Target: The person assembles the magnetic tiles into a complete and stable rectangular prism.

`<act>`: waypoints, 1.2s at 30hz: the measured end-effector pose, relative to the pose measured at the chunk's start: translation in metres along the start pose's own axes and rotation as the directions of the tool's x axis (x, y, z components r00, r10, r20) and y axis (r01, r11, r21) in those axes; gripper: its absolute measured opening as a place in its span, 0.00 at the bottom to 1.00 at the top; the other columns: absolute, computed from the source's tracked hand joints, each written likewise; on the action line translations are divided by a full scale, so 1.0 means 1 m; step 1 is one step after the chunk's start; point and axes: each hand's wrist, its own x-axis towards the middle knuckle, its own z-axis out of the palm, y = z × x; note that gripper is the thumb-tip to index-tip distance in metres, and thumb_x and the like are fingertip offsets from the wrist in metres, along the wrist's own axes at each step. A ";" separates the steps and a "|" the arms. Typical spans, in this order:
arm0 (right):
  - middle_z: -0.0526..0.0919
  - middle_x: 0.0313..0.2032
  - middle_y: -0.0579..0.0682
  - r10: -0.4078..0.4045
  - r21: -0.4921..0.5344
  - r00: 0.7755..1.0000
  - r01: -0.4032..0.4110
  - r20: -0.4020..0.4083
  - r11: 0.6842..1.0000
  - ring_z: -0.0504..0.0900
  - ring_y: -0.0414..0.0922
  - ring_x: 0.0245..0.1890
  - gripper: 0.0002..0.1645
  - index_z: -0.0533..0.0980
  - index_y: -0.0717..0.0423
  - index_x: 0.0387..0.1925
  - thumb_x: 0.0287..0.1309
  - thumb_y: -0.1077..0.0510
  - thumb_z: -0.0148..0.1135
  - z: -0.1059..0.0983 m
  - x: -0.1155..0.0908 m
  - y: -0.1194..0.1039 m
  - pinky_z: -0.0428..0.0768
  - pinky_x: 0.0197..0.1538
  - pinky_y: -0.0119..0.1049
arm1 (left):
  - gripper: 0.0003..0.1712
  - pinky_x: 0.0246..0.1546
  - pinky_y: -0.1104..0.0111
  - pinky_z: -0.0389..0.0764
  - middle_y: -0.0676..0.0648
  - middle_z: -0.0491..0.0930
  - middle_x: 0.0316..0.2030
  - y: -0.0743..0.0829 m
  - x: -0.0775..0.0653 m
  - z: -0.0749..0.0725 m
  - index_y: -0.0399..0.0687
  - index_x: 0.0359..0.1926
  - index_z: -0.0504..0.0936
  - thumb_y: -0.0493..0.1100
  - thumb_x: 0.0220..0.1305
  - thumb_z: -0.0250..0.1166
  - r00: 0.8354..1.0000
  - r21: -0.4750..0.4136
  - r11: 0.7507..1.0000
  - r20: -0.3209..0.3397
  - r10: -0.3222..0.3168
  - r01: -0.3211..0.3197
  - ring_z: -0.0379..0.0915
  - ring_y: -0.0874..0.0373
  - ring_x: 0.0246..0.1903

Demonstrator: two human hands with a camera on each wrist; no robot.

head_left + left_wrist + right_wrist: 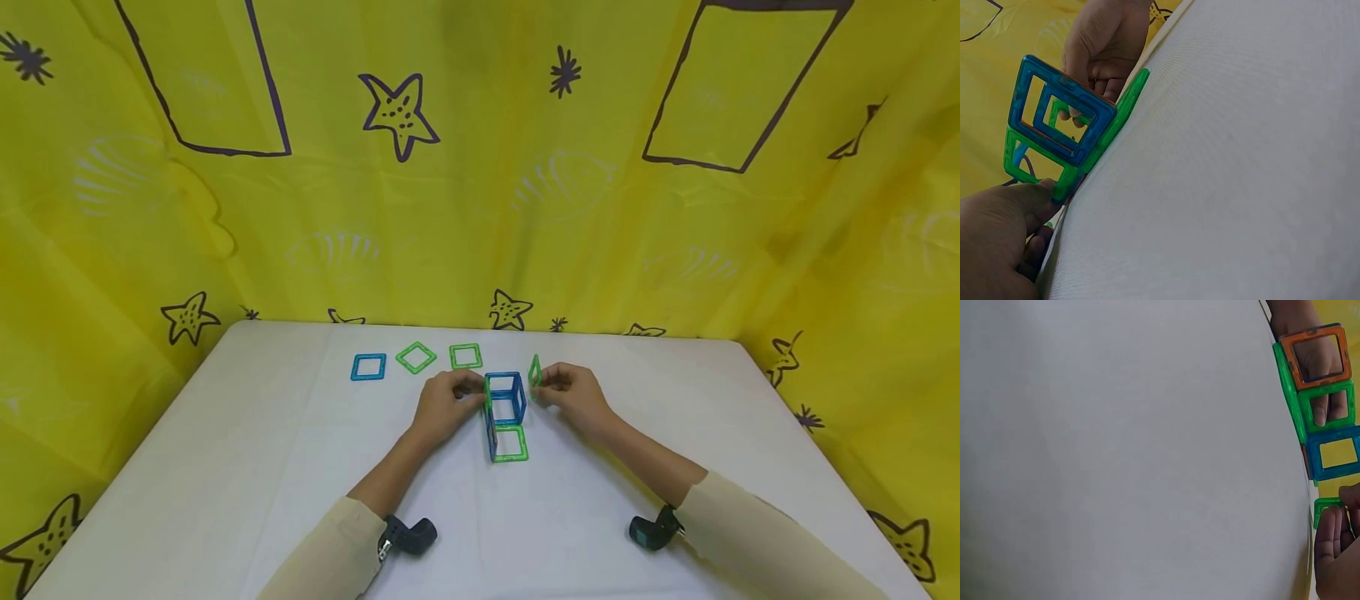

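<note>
Right hand [577, 396] closed in a pinch, thumb against fingers, on a green square magnetic tile [538, 372]; that tile is upright, just right of a small tile frame and apart from it. Left hand [442, 404] at the frame's left side, fingers bent, in contact with an upright green side tile [487, 393]; whether this is a grip or only a steadying touch cannot be told.

Frame noted as follows: blue floor tile [508, 422] flat; blue far tile [502, 375] upright; blue right tile [522, 400] upright; green floor tile [512, 457] flat at the near end; upright panel [491, 433] along the near left edge — blue as seen from the left wrist, orange as seen from the right.

Three loose tiles lie flat at the far side: blue square tile [356, 367], leftmost; green tile [408, 363], turned cornerwise, in the middle; green square outline [467, 366], rightmost, just beyond the frame. All rest on a white surface [585, 517]; yellow curtain [480, 208] behind, printed with dark starfish; sleeves beige — a black device [416, 537] at the left wrist, another at the right.
</note>
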 end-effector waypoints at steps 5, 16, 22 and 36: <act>0.85 0.41 0.55 0.005 0.019 1.000 -0.005 0.003 1.000 0.78 0.46 0.38 0.10 0.81 0.68 0.44 0.63 0.67 0.71 0.001 -0.010 -0.001 0.76 0.37 0.31 | 0.10 0.48 0.62 0.83 0.52 0.89 0.40 0.001 -0.001 0.000 0.46 0.48 0.89 0.36 0.66 0.74 1.000 0.006 1.000 0.001 -0.005 0.005 0.81 0.59 0.39; 0.86 0.39 0.54 0.013 0.037 1.000 -0.013 0.012 0.999 0.79 0.46 0.37 0.09 0.81 0.66 0.42 0.60 0.68 0.71 0.001 -0.025 0.001 0.76 0.37 0.30 | 0.10 0.48 0.62 0.83 0.51 0.89 0.40 0.001 -0.001 -0.001 0.45 0.48 0.89 0.36 0.65 0.75 1.000 0.001 1.000 -0.004 -0.001 0.001 0.82 0.58 0.40; 0.85 0.39 0.54 0.002 0.041 0.999 -0.003 0.033 0.999 0.78 0.46 0.37 0.09 0.80 0.67 0.41 0.60 0.69 0.70 -0.001 -0.039 0.001 0.76 0.36 0.30 | 0.11 0.48 0.62 0.83 0.51 0.89 0.40 0.002 0.000 0.000 0.45 0.48 0.89 0.36 0.65 0.75 1.000 0.010 1.000 -0.001 -0.002 0.002 0.82 0.57 0.40; 0.84 0.37 0.52 0.008 0.081 0.998 -0.014 0.067 0.997 0.77 0.47 0.36 0.12 0.80 0.67 0.42 0.57 0.69 0.73 -0.001 -0.059 -0.003 0.76 0.35 0.31 | 0.10 0.48 0.62 0.83 0.52 0.89 0.40 0.000 0.001 0.000 0.46 0.48 0.89 0.36 0.65 0.74 1.000 0.010 1.000 -0.004 0.001 -0.001 0.81 0.57 0.40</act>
